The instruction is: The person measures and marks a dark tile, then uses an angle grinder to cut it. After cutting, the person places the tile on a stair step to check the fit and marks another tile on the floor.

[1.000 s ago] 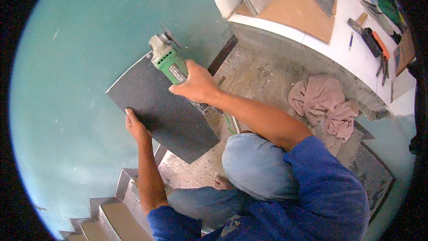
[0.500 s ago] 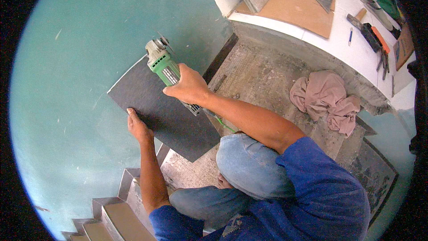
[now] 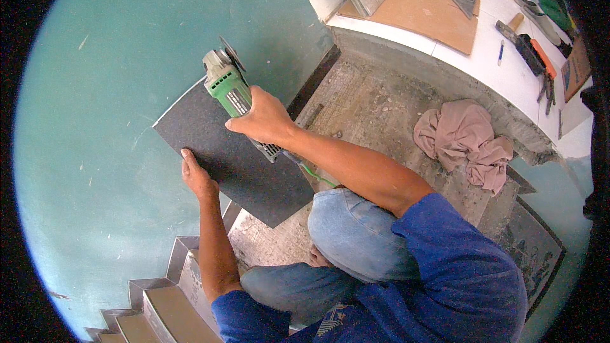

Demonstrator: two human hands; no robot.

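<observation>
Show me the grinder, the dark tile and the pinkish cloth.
Grinder (image 3: 229,93): head view, on its green body.
Dark tile (image 3: 234,160): head view, near its middle.
Pinkish cloth (image 3: 456,134): head view, among its folds.

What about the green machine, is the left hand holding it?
No, the right hand grips the green grinder, while the left hand holds the dark slab by its edge.

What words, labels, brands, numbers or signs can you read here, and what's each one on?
None can be read.
Label on the green angle grinder in the right hand: too small and blurred.
Pale print on the blue shirt: too small and blurred.
Dark slab in the left hand: no lettering visible.
</observation>
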